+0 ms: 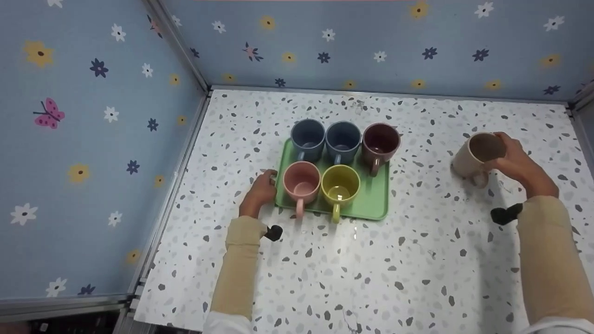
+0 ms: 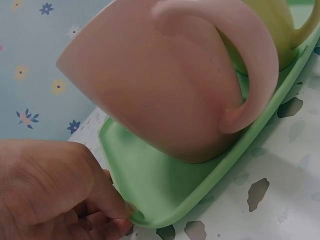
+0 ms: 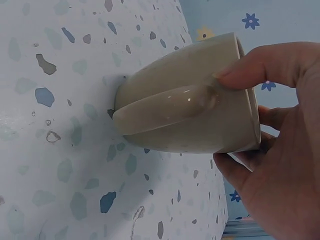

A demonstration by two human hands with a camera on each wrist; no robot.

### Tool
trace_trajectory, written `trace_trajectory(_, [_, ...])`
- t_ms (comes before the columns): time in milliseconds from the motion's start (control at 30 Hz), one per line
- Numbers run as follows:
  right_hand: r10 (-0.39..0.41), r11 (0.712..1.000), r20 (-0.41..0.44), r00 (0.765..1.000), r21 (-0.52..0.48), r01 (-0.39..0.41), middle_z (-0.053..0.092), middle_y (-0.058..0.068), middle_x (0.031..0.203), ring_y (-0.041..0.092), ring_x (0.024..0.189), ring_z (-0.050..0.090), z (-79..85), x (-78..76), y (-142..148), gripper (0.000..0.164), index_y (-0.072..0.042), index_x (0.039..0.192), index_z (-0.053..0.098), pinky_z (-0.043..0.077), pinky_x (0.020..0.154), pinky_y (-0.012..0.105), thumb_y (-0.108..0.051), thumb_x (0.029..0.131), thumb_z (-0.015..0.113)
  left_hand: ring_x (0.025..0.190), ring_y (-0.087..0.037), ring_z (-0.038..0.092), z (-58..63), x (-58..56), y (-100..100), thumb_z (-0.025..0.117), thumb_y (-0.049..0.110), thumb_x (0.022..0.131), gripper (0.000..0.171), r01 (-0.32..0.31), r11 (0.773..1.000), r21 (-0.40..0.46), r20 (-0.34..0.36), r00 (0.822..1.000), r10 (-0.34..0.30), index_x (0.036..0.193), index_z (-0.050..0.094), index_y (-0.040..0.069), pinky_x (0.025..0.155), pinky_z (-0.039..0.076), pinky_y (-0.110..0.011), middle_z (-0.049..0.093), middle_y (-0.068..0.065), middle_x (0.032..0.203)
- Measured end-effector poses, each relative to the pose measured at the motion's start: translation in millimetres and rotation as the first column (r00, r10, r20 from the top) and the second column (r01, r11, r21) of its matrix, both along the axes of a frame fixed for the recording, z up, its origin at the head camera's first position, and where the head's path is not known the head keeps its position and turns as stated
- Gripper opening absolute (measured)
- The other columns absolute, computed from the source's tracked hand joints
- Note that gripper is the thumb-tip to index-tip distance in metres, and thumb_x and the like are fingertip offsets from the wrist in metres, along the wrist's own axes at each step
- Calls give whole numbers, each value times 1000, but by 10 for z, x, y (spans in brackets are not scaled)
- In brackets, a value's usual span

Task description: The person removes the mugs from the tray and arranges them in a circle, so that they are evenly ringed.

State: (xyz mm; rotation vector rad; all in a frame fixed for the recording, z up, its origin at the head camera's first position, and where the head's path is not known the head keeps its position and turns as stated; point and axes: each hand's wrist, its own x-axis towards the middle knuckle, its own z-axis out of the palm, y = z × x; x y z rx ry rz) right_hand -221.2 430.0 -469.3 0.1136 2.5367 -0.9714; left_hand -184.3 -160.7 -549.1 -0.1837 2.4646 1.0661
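Observation:
In the head view a green tray carries a pink mug and a yellow mug in front. Behind them stand two blue mugs and a maroon mug. My left hand pinches the tray's left rim near a corner, thumb on top, as the left wrist view shows. Far to the right, my right hand grips a beige mug by its rim. Its thumb lies by the handle. Whether the beige mug's base touches the table I cannot tell.
The speckled white table extends in front of the tray and between it and the beige mug. Blue flowered panels stand along the back and the left side. Metal framing borders the table at left.

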Motion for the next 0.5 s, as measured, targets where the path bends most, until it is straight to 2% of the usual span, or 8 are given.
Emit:
trace_trajectory(100, [36,999,7,999,12,-36,-2,35,151,56,135,9,23,-34,22,97,-5,152,-4,17,99,73,-20,86,65,109,-30,51,-6,-3,3,39,0,84,55,4,1000,-5,-5,1000,-4,139,41,5,100,40,-44,55,-20,119])
trace_trajectory(333, [49,999,96,994,14,-50,-16,31,153,57,137,2,88,-69,22,103,-10,151,-17,26,91,78,-23,88,64,107,-31,53,-15,-3,-2,40,-1,82,56,4,1000,5,-12,1000,-4,138,43,4,97,42,-44,56,-20,117])
trace_trajectory(500, [61,998,88,994,9,-62,-25,27,152,53,140,-9,101,-46,-26,105,-12,148,-25,12,102,74,-13,87,61,108,-31,52,-10,-1,-6,42,-2,82,57,-6,1000,15,-4,1000,6,138,42,5,97,41,-44,55,-20,117])
